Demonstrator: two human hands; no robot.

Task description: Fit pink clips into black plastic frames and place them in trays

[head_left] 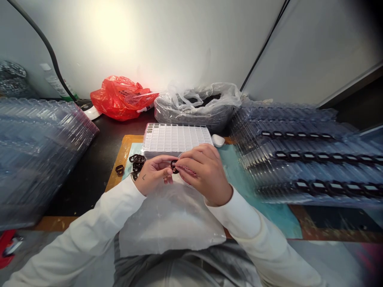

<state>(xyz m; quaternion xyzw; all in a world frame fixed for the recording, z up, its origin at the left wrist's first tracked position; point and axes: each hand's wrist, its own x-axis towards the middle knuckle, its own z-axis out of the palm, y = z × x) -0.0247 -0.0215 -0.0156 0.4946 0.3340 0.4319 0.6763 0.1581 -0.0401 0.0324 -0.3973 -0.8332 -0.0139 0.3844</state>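
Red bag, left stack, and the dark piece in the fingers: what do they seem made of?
Red bag: thin glossy plastic, given its crinkles and highlights.
Left stack: probably clear, shiny plastic; it's see-through with glints.
Dark piece: shiny, perhaps plastic or coated metal; too small to tell.

A pale, plain wall [191, 44] fills the upper middle of the frame, washed by a bright patch of light [115, 24] toward the upper left and fading to grey at both sides. A thick dark tube [51, 52] curves down across the upper left; at the upper right a thin black cable [268, 38] slants down beside a greyer wall panel [326, 52]. Below spreads a black tabletop [77, 179], its front edge banded with brown tape [55, 223], with a teal mat [278, 219] right of centre. Grey floor [42, 238] shows at the lower left.
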